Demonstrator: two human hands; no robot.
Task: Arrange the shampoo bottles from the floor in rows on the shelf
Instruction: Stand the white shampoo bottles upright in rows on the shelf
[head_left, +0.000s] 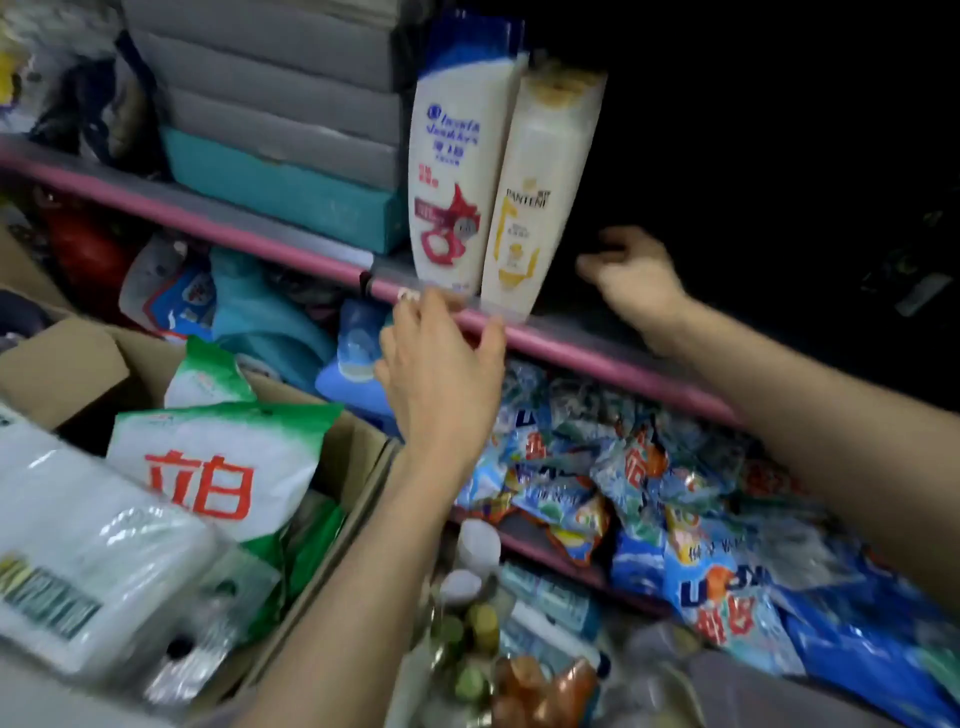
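Note:
Two shampoo bottles stand side by side at the front of the pink-edged shelf (571, 347): a white one with a blue cap (457, 171) and a cream one with a gold cap (540, 197) to its right. My left hand (441, 364) hovers just below them at the shelf edge, fingers relaxed and holding nothing. My right hand (631, 275) reaches into the dark shelf space right of the cream bottle, fingers loosely curled; nothing shows in it. More bottles (483, 623) with white, green and orange tops lie low on the floor between my arms.
Stacked grey and teal boxes (280, 156) fill the shelf left of the bottles. Blue detergent packets (675, 519) crowd the shelf below. A cardboard box (78, 364) at the left holds green-and-white powder bags (218, 467). The shelf's right part is dark.

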